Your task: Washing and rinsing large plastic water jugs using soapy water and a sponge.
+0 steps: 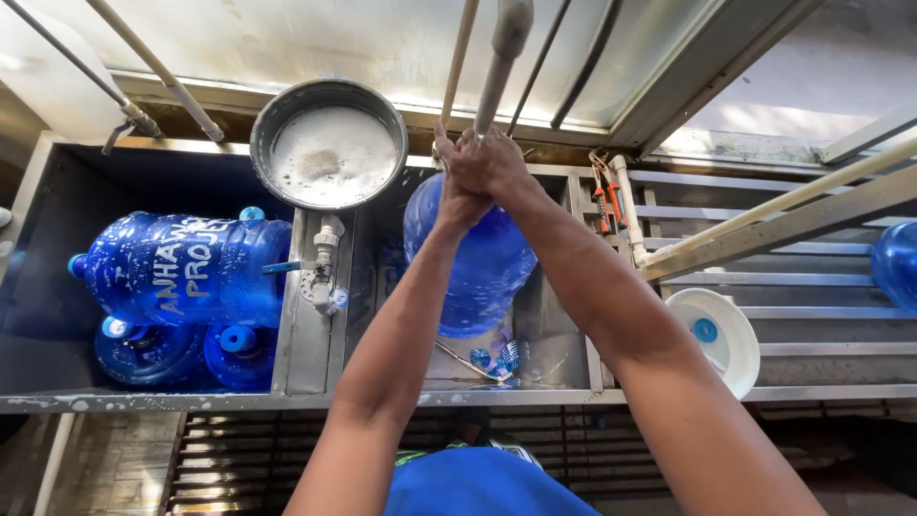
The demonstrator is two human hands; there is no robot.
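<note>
Both hands stacked on the grey pole directly above the blue water jug. Right hand on top, fingers wrapped tight around the pole; left hand just under it, fingers curled, though I cannot tell whether they clamp the pole itself or the jug's upper end. Pole's long axis runs down toward the jug, in line with the jug's own long axis; the jug stands upright in the steel sink bay, straight below the fingers. Left hand is the nearer one to the jug. Left of the jug: a tap, then more blue jugs lying on their sides. Up-left of the jug: a foamy metal basin. Right of the jug: a white bowl on the steel rack.
</note>
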